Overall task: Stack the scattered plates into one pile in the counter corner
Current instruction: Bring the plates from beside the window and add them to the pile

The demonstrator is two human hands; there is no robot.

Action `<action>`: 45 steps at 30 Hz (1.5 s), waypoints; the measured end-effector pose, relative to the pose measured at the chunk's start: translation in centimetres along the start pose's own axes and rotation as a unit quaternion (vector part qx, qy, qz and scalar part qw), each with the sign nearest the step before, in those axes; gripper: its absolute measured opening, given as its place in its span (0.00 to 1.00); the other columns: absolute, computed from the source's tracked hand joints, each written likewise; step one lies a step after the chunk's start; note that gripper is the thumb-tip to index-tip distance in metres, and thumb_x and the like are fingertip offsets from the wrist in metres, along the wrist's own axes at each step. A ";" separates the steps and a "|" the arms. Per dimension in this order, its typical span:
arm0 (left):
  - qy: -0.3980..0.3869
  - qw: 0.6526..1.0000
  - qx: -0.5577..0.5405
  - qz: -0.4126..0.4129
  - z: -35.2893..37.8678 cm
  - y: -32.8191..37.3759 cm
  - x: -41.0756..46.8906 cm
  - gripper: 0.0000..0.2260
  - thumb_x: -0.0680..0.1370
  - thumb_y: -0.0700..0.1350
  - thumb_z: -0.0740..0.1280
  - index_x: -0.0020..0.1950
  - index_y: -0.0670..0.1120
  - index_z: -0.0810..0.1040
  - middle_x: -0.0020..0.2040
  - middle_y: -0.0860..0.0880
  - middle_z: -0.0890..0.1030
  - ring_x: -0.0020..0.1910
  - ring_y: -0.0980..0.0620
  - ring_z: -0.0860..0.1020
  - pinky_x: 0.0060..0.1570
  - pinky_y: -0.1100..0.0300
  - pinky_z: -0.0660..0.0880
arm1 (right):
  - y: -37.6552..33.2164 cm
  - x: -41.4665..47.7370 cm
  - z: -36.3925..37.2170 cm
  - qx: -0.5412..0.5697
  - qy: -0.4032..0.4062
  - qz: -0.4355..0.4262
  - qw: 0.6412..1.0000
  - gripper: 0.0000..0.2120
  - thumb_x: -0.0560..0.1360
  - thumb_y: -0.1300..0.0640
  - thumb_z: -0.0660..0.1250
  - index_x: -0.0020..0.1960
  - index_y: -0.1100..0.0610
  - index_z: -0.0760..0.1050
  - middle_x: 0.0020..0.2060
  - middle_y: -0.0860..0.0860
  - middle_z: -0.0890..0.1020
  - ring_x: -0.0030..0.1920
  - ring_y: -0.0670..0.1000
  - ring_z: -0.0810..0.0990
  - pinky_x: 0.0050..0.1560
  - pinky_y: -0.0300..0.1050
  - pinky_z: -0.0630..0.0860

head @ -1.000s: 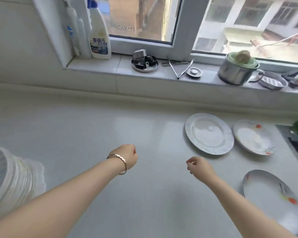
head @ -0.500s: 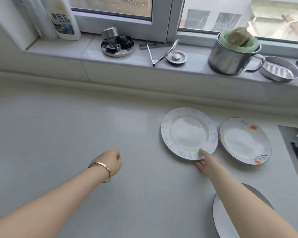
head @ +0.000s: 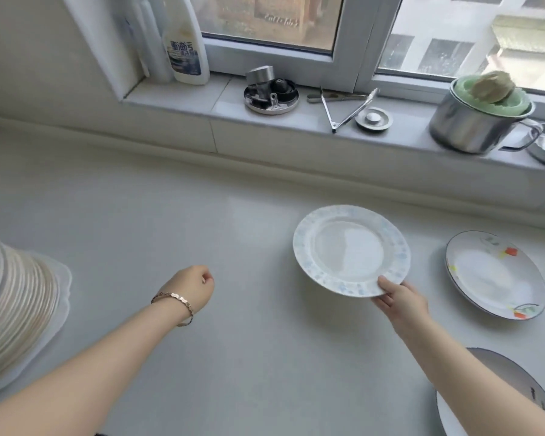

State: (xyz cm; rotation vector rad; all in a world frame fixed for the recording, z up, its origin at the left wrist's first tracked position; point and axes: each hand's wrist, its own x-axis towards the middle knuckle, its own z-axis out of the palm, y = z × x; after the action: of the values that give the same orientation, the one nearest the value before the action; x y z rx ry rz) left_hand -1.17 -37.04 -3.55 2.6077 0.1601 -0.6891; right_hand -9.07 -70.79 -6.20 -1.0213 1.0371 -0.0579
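My right grip is grasping the blue-speckled plate at its near rim, thumb on top and fingers underneath. The plate is tilted, with a shadow under it on the tabletop. My left grip is clenched on nothing over the tabletop, a bracelet at the wrist. A flowered plate lies to the right, apart from the held one. Another plate shows beneath my right forearm. The plate pile stands at the far left.
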 end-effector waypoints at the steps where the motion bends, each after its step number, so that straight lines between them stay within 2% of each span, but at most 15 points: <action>1: 0.009 1.000 -0.007 0.000 -0.9 -0.8 0.0 0.09 0.76 0.42 0.56 0.42 0.47 0.75 0.44 0.46 0.83 0.45 0.44 0.82 0.47 0.52 0.78 | 0.0 -0.9 1.0 -0.009 -0.013 -0.005 1.000 0.15 0.76 0.69 0.62 0.62 0.63 0.72 0.45 0.57 0.80 0.33 0.49 0.81 0.48 0.46 0.81; 3: 0.030 0.999 -0.024 -0.003 -3.5 -3.4 -0.5 0.09 0.76 0.42 0.57 0.39 0.49 0.74 0.44 0.46 0.83 0.45 0.43 0.82 0.47 0.52 0.78 | 0.3 -3.3 4.3 -0.033 -0.040 -0.012 0.999 0.11 0.76 0.68 0.63 0.57 0.61 0.74 0.39 0.54 0.79 0.24 0.44 0.80 0.36 0.39 0.83; 6: 0.069 0.996 -0.050 -0.006 -7.9 -8.0 -1.1 0.09 0.76 0.42 0.58 0.38 0.49 0.74 0.43 0.44 0.84 0.44 0.42 0.82 0.47 0.51 0.79 | 1.5 -6.7 9.8 -0.069 -0.093 -0.023 0.993 0.06 0.75 0.67 0.64 0.51 0.61 0.75 0.38 0.54 0.82 0.27 0.44 0.83 0.31 0.35 0.81; 8: 0.096 0.993 -0.064 -0.007 -11.1 -11.7 -1.6 0.08 0.76 0.42 0.58 0.39 0.48 0.74 0.43 0.43 0.84 0.44 0.42 0.82 0.48 0.51 0.79 | 2.8 -9.0 14.0 -0.080 -0.128 -0.023 0.988 0.04 0.75 0.66 0.64 0.48 0.60 0.77 0.33 0.52 0.85 0.28 0.46 0.84 0.29 0.35 0.80; 10: 0.121 0.990 -0.071 -0.008 -14.3 -15.6 -2.3 0.08 0.76 0.42 0.58 0.39 0.49 0.74 0.43 0.45 0.84 0.44 0.42 0.82 0.49 0.51 0.79 | 4.4 -11.4 18.3 -0.086 -0.156 -0.020 0.984 0.04 0.75 0.66 0.64 0.46 0.60 0.77 0.29 0.50 0.85 0.29 0.46 0.84 0.28 0.35 0.80; 14: 0.177 0.982 -0.061 -0.016 -19.9 -23.9 -3.9 0.07 0.76 0.44 0.59 0.41 0.50 0.75 0.42 0.48 0.83 0.43 0.45 0.81 0.49 0.52 0.79 | 8.1 -15.6 27.0 -0.098 -0.226 -0.013 0.969 0.04 0.74 0.66 0.64 0.45 0.61 0.77 0.30 0.50 0.86 0.31 0.48 0.85 0.29 0.36 0.80; 19: 0.224 0.968 -0.090 -0.064 -24.1 -32.9 -5.7 0.07 0.76 0.42 0.60 0.40 0.51 0.74 0.42 0.47 0.83 0.43 0.43 0.82 0.48 0.51 0.79 | 13.1 -20.1 36.2 -0.142 -0.298 -0.010 0.944 0.04 0.74 0.67 0.64 0.45 0.62 0.77 0.31 0.51 0.86 0.31 0.49 0.85 0.29 0.37 0.80; 22: 0.233 0.962 -0.105 -0.097 -24.8 -36.8 -6.6 0.06 0.76 0.42 0.61 0.43 0.47 0.77 0.43 0.45 0.84 0.44 0.43 0.82 0.49 0.52 0.78 | 15.8 -22.2 39.6 -0.189 -0.308 -0.007 0.932 0.04 0.73 0.67 0.65 0.43 0.62 0.78 0.29 0.51 0.85 0.30 0.49 0.84 0.29 0.38 0.80; 26: 0.240 0.956 -0.123 -0.118 -24.9 -40.3 -7.4 0.06 0.77 0.42 0.60 0.41 0.48 0.74 0.40 0.45 0.84 0.43 0.42 0.82 0.45 0.53 0.77 | 18.4 -24.0 42.3 -0.248 -0.322 -0.013 0.914 0.04 0.72 0.67 0.66 0.41 0.61 0.78 0.22 0.48 0.80 0.25 0.47 0.81 0.30 0.39 0.79; 31: 0.236 0.949 -0.150 -0.143 -24.5 -42.1 -7.8 0.06 0.76 0.42 0.59 0.42 0.49 0.74 0.41 0.45 0.84 0.41 0.42 0.82 0.46 0.52 0.79 | 19.5 -25.4 43.5 -0.295 -0.323 -0.057 0.897 0.04 0.72 0.66 0.66 0.42 0.61 0.79 0.34 0.55 0.83 0.33 0.53 0.82 0.35 0.43 0.79; 33: 0.239 0.947 -0.158 -0.148 -24.5 -42.4 -7.7 0.06 0.76 0.42 0.59 0.42 0.50 0.74 0.41 0.44 0.84 0.41 0.42 0.82 0.46 0.51 0.79 | 20.0 -25.8 43.6 -0.328 -0.318 -0.103 0.883 0.05 0.73 0.65 0.64 0.41 0.59 0.78 0.33 0.54 0.81 0.30 0.51 0.80 0.30 0.41 0.77; 37: 0.242 0.940 -0.180 -0.157 -24.4 -42.6 -7.6 0.07 0.76 0.42 0.60 0.40 0.51 0.73 0.41 0.44 0.84 0.41 0.42 0.82 0.46 0.52 0.79 | 21.1 -25.8 43.3 -0.451 -0.269 -0.256 0.812 0.06 0.75 0.59 0.62 0.43 0.60 0.74 0.25 0.51 0.75 0.19 0.44 0.70 0.22 0.33 0.67; 39: 0.244 0.938 -0.187 -0.163 -24.2 -42.8 -7.7 0.08 0.76 0.42 0.60 0.39 0.52 0.73 0.41 0.44 0.84 0.41 0.42 0.82 0.47 0.52 0.79 | 21.6 -25.9 43.2 -0.479 -0.251 -0.293 0.788 0.06 0.75 0.56 0.62 0.43 0.59 0.74 0.24 0.50 0.75 0.21 0.44 0.71 0.23 0.34 0.66; 41: 0.245 0.935 -0.192 -0.170 -24.1 -43.0 -7.9 0.08 0.76 0.42 0.60 0.39 0.52 0.73 0.41 0.45 0.84 0.41 0.42 0.82 0.46 0.51 0.79 | 22.1 -26.2 43.5 -0.517 -0.243 -0.305 0.762 0.07 0.75 0.53 0.62 0.43 0.57 0.73 0.26 0.48 0.75 0.27 0.48 0.73 0.26 0.39 0.65; 45: 0.250 0.931 -0.199 -0.176 -23.7 -43.3 -8.3 0.08 0.76 0.41 0.60 0.40 0.51 0.74 0.41 0.44 0.84 0.40 0.42 0.82 0.47 0.50 0.79 | 22.9 -27.0 44.1 -0.569 -0.243 -0.299 0.726 0.12 0.75 0.49 0.61 0.51 0.56 0.75 0.40 0.52 0.82 0.41 0.53 0.79 0.34 0.42 0.70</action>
State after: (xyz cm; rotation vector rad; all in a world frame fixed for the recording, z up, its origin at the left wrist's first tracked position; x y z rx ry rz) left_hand -7.27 12.30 2.45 2.3141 0.8466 -0.0612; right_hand -0.81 -15.28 0.82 -2.3246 0.0968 0.3585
